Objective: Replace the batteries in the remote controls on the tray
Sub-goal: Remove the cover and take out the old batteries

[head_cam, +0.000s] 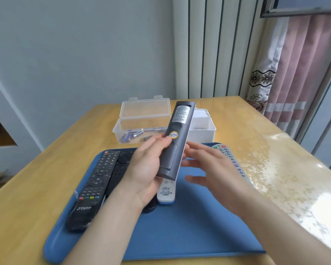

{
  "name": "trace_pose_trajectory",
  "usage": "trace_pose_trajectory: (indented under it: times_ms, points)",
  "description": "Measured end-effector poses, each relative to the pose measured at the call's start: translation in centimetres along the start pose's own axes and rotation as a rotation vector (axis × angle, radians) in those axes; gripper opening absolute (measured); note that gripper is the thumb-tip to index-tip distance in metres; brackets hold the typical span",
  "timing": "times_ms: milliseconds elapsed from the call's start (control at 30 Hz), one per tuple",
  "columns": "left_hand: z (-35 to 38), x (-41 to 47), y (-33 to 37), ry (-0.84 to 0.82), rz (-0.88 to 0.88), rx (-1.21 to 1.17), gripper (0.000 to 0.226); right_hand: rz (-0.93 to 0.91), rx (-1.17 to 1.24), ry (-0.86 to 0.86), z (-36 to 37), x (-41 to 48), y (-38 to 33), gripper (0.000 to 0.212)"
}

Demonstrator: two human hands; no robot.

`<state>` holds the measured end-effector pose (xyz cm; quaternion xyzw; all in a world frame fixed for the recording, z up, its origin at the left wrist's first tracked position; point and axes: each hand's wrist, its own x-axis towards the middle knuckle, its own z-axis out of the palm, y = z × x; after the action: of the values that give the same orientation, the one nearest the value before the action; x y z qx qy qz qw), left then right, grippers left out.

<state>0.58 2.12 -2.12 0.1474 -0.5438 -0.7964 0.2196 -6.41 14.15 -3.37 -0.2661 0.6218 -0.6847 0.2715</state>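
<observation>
My left hand (147, 169) holds a dark grey remote (177, 136) above the blue tray (189, 232), its back side with a label and round sticker facing me, battery cover closed. My right hand (212, 169) hovers open just right of the remote, fingers spread, slightly blurred. On the tray lie a black remote (92, 188) at the left, another black remote (118, 169) beside it, a white remote (166, 192) partly hidden under my left hand, and a grey remote (231, 159) at the right edge.
A clear plastic box (141, 129) with its lid up holds several batteries behind the tray. A white box (203, 127) stands to its right. The wooden table (46, 169) has a glossy cover at the right. Curtains hang at the far right.
</observation>
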Motion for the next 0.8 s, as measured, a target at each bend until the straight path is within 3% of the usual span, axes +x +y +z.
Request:
trace_pose_trajectory:
  times_ms: [67, 133, 267, 467, 600, 800]
  points:
    - [0.5, -0.3, -0.7, 0.018, 0.072, 0.102, 0.019, 0.119, 0.297, -0.102, -0.2, -0.2, -0.8, 0.033]
    - [0.8, -0.6, -1.2, 0.011, 0.113, 0.209, 0.019, 0.127, 0.353, -0.166, -0.1, -0.4, -0.8, 0.03]
    - [1.3, -0.9, -1.7, -0.052, 0.133, 0.267, 0.025, 0.103, 0.37, -0.248, 0.5, -0.7, -0.4, 0.031]
    - [1.4, -0.5, -2.2, -0.079, 0.248, 0.365, 0.028, 0.09, 0.264, -0.073, -0.1, -0.4, -0.2, 0.027]
    - [1.3, -0.6, -2.0, -0.071, 0.291, 0.343, 0.035, 0.12, 0.253, -0.06, -0.3, -0.3, -0.2, 0.031]
    - [0.9, -0.5, -1.5, -0.096, 0.208, 0.24, 0.029, 0.036, 0.292, -0.13, -0.3, -0.7, -0.5, 0.027]
